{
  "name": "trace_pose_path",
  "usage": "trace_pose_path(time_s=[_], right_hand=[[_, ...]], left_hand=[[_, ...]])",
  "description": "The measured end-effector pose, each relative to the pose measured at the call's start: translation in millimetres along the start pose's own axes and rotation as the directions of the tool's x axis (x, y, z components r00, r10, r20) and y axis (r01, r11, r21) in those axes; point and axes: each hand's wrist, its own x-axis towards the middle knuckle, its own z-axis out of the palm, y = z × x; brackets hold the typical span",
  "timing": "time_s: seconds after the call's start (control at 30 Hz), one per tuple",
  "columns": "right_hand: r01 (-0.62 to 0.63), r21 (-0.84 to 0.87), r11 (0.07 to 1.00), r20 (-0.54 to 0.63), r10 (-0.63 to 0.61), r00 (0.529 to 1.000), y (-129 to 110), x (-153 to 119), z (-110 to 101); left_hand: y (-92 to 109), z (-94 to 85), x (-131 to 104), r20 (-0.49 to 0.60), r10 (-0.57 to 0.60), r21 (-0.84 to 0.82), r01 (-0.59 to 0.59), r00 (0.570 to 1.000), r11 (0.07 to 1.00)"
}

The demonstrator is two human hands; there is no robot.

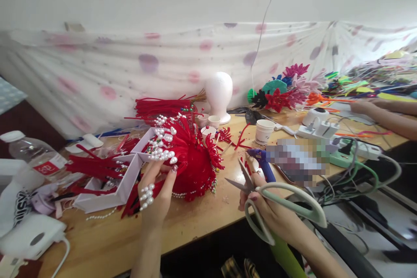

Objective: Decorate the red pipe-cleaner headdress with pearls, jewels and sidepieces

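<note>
My left hand (159,197) is closed on the near left edge of a red headdress (198,171), thumb and fingers pinching it by its white pearl sprays (163,155). The headdress has fuzzy red petals and a beaded lower edge, and it rests on the table. My right hand (269,208) grips a pair of scissors (248,182) with pale green handles. Their blades are spread apart and point left towards the headdress, without touching it. Just beyond my right hand lies a blue glue gun (267,166).
A white foam head (220,95) stands behind paper cups (265,131). At left are a white box (107,200) with red stems and a plastic bottle (32,156). Power strips (342,147) with tangled cables lie right. Another person's arms (387,113) reach in at far right.
</note>
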Motion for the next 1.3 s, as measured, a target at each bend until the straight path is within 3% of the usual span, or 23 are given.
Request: trace_pose_path(time_s=[0.23, 0.37, 0.43, 0.57, 0.7, 0.83, 1.0, 1.1, 1.3], right_hand=[[0.042, -0.092, 0.995, 0.213, -0.022, 0.977, -24.9, 15.8, -5.7], [0.183, -0.165, 0.969, 0.266, -0.135, 0.954, -41.0, 27.2, -14.3], [0.247, -0.276, 0.929, 0.278, -0.169, 0.946, -51.9, 33.1, -17.6], [0.293, -0.538, 0.790, 0.330, -0.122, 0.936, -74.9, 42.7, -25.0], [0.307, -0.641, 0.704, 0.385, -0.051, 0.922, -90.1, 44.1, -38.7], [0.310, -0.652, 0.692, 0.391, -0.045, 0.919, -87.2, 37.9, -44.2], [0.300, -0.644, 0.704, 0.340, -0.088, 0.936, -79.9, 40.4, -32.3], [0.313, -0.668, 0.675, 0.341, -0.095, 0.935, -94.0, 51.8, -26.1], [0.319, -0.795, 0.515, 0.333, -0.068, 0.940, -133.5, 72.4, -15.0]], left_hand=[[-1.3, 8.3, -3.6, -0.040, -0.042, -0.076, 0.039, 0.998, 0.996], [-8.7, 16.2, -5.3, -0.058, -0.055, -0.216, 0.041, 0.997, 0.976], [-10.3, 19.2, -4.5, -0.058, -0.052, -0.267, 0.035, 0.997, 0.963], [-7.5, 18.4, -1.4, -0.030, -0.046, -0.206, 0.038, 0.999, 0.978], [-7.4, 13.7, -0.3, -0.013, -0.020, -0.231, 0.016, 1.000, 0.973], [-7.9, 11.5, -0.7, 0.013, -0.010, -0.230, 0.012, 1.000, 0.973], [-4.2, 10.4, 2.0, 0.016, 0.050, -0.203, -0.046, 0.999, 0.978], [-4.4, 10.5, 3.8, 0.017, 0.056, -0.208, -0.051, 0.998, 0.977], [-2.5, 10.9, 3.5, -0.022, 0.010, -0.213, -0.015, 1.000, 0.977]])
